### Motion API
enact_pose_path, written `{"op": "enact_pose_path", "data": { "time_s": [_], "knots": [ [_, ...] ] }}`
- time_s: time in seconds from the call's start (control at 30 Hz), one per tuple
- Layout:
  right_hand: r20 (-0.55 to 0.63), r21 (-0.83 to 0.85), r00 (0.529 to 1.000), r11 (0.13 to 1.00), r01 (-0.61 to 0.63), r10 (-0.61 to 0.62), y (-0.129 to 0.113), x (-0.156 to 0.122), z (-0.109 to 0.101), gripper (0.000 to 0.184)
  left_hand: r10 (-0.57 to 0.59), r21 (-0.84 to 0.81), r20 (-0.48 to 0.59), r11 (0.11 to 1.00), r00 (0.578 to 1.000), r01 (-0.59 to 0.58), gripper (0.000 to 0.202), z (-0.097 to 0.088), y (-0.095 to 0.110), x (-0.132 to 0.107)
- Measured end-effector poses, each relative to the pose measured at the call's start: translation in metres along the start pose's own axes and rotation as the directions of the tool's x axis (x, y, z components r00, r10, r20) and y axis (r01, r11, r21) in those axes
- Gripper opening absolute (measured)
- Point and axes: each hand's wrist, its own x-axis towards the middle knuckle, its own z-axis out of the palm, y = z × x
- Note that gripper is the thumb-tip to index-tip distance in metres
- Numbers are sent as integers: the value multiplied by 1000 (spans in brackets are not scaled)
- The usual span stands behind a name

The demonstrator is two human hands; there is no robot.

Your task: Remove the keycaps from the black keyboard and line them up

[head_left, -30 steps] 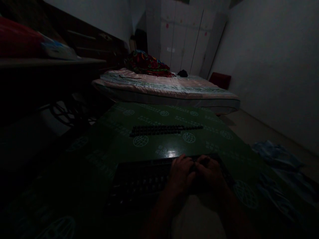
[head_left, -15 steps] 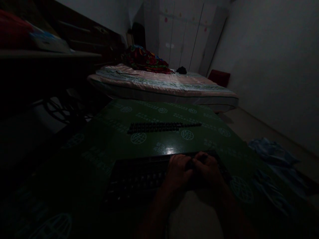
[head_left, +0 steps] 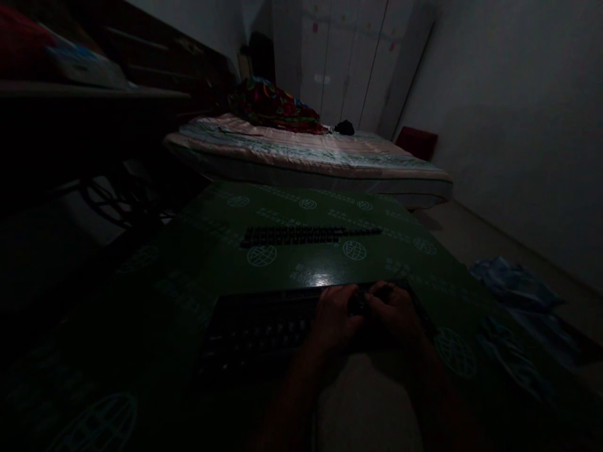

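Note:
A black keyboard (head_left: 264, 333) lies on the green table, with white-marked keys showing on its left part. My left hand (head_left: 335, 314) rests over its right-middle part, fingers curled and closed. Close beside it, my right hand (head_left: 393, 307) has thumb and fingers pinched together over the right part. Dark small shapes show between the two hands, but the dimness hides what the fingers hold. Farther back, several black keycaps (head_left: 292, 236) lie in rows on the tabletop, with a thinner line of them trailing right.
The green table (head_left: 188, 282) bears printed white globes. Beyond its far edge stands a bed (head_left: 301, 150) with a red patterned blanket (head_left: 277, 110). Blue cloth (head_left: 513, 282) lies at the right. A dark shelf (head_left: 94, 92) juts in at the left.
My hands have parted a little, opening a small gap with dark shapes between them. The view has tipped slightly, so the table and keyboard sit a little higher.

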Motion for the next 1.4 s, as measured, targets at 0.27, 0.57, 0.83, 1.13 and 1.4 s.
{"op": "enact_pose_path", "data": {
  "time_s": [0.27,0.57,0.83,1.13,1.4],
  "knots": [
    [1,47,995,994,-102,102,-4,-1,-2,16,8,17,-5,1000,1000,-8,54,5,-7,-2],
    [22,-135,995,986,98,-96,-2,-3,-4,17,-3,28,43,1000,999,2,49,2,-3,0],
    [53,-369,973,901,228,-225,-4,-4,-3,20,-3,65,48,998,999,0,39,5,-4,3],
    [149,-458,945,827,327,-291,-8,-6,-2,23,-5,74,33,997,999,3,31,12,-8,3],
    [-80,-156,993,985,78,-92,-11,-2,-8,17,37,122,25,992,999,-40,33,11,-5,2]
  ]
}}
